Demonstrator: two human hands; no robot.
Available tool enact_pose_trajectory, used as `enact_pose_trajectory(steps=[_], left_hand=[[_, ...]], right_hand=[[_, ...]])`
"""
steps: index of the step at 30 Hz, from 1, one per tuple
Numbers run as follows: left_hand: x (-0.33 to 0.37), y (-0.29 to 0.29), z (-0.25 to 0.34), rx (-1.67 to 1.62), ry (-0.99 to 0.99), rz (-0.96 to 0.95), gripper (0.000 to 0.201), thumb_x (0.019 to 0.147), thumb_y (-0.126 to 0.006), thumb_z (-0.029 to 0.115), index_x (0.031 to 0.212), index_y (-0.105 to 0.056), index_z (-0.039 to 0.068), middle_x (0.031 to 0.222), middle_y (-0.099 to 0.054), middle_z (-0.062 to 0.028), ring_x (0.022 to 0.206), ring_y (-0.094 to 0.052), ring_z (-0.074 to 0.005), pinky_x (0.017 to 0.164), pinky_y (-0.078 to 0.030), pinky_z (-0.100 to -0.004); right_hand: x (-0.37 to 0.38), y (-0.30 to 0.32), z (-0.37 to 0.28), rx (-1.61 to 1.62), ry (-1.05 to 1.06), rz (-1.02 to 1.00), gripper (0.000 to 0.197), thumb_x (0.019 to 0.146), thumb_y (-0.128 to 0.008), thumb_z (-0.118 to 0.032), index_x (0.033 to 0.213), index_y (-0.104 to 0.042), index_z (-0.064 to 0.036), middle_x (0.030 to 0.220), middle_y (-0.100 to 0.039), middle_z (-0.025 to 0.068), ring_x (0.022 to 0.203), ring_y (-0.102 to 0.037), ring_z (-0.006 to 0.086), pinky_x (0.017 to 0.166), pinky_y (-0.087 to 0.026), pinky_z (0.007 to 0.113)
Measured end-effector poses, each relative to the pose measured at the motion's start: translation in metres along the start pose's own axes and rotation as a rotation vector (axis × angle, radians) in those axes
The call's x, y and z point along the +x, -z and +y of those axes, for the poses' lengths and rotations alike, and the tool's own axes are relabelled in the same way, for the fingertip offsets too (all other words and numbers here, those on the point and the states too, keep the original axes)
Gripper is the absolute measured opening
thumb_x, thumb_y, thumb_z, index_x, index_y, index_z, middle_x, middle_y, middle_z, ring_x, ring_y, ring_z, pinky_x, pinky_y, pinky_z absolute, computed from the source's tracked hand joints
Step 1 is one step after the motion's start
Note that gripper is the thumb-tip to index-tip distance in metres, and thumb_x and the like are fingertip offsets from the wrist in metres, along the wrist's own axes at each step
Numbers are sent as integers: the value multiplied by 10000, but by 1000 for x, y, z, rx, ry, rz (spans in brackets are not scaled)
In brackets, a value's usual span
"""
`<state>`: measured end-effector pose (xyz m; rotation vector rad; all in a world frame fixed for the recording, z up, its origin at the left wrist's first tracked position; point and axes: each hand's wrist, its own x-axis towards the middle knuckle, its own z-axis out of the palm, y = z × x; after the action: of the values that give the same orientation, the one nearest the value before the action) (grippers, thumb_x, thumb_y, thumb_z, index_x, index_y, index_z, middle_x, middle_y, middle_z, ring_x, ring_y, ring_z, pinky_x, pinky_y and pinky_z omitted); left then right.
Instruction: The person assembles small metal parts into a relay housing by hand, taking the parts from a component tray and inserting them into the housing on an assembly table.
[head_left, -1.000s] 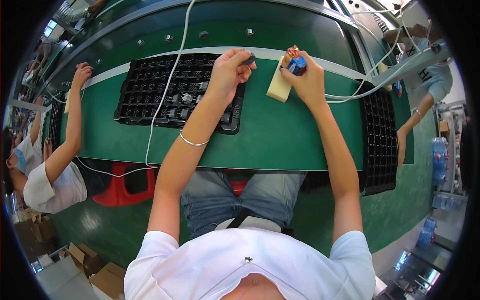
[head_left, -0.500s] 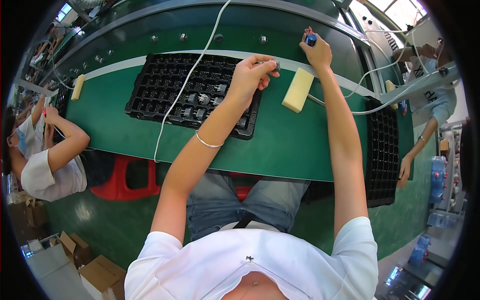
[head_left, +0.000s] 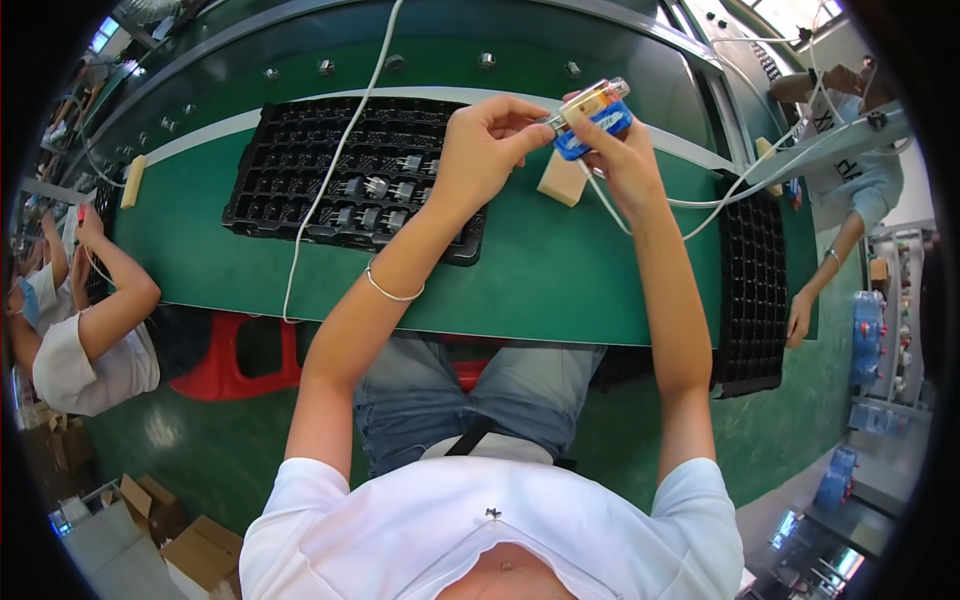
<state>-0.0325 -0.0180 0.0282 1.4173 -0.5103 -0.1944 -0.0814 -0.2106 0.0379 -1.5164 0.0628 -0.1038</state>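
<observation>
My right hand (head_left: 630,165) grips a blue hand tool (head_left: 592,130) with a clear and orange upper part. A white cable runs down from beside that hand. With thumb and fingers, my left hand (head_left: 485,155) pinches a small metallic part (head_left: 552,123) against the tool's near end; fingertips hide most of the part. Below and left of my left hand lies a black compartment tray (head_left: 290,165). Several small grey, pinned parts (head_left: 376,187) stand in its right half. A pale yellow block (head_left: 563,182) rests on the green bench just under the tool.
Several small metal parts (head_left: 487,61) sit spaced along the green strip behind the bench edge. A white cable (head_left: 345,150) hangs across the tray. Another black tray (head_left: 752,290) stands at the right, near a co-worker's arm (head_left: 840,250). A second co-worker (head_left: 90,340) sits at the left.
My right hand has come in from the far right with the blue tool and now meets my left hand. The tool has turned, showing its clear and orange part. The view has shifted slightly.
</observation>
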Motion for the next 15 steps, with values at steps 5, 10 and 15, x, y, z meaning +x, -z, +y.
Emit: enact_pose_trajectory(steps=[5, 10, 15], left_hand=[[-5, -6, 1, 33, 70, -42, 227, 814, -780, 107, 994, -710, -13, 800, -709, -39, 685, -624, -56, 578, -487, -206], [-5, -5, -8, 81, -85, -92, 242, 810, -806, 147, 939, -663, 2, 799, -677, -19, 675, -577, -48, 578, -452, -193], [-21, 37, 23, 781, -78, -13, 468, 718, -824, 418, 816, -624, 7, 705, -630, -91, 627, -613, -230, 582, -470, -342]], right_hand=[[-9, 5, 16, 147, -71, -89, 460, 924, -708, -240, 1287, -541, -13, 1114, -660, 65, 916, -648, 110, 656, -513, 243], [-19, 14, 20, 330, -155, -175, 460, 959, -652, -225, 1336, -490, -17, 1146, -652, 66, 912, -647, 120, 616, -509, 263], [-29, 38, 20, 76, -103, 43, 361, 945, -655, -236, 1227, -593, -20, 1016, -676, 51, 818, -635, 102, 587, -482, 239]])
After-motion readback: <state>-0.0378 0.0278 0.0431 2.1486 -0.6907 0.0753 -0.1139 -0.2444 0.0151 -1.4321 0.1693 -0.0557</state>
